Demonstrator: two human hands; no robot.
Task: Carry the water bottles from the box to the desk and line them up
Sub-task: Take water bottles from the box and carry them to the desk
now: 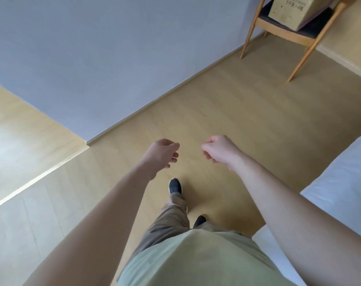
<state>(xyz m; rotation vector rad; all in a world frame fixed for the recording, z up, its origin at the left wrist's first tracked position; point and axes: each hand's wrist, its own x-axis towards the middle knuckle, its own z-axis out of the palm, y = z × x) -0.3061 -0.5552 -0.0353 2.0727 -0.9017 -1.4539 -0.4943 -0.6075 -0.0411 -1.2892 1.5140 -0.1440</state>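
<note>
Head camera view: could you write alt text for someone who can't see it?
Looking down, a person's empty left hand and right hand hang loosely curled over a wooden floor in mid-step. A cardboard box sits on a wooden chair ahead at upper right; no bottles are visible.

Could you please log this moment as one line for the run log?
left hand: empty | right hand: empty | box: on chair, ahead | bottles: none visible
</note>
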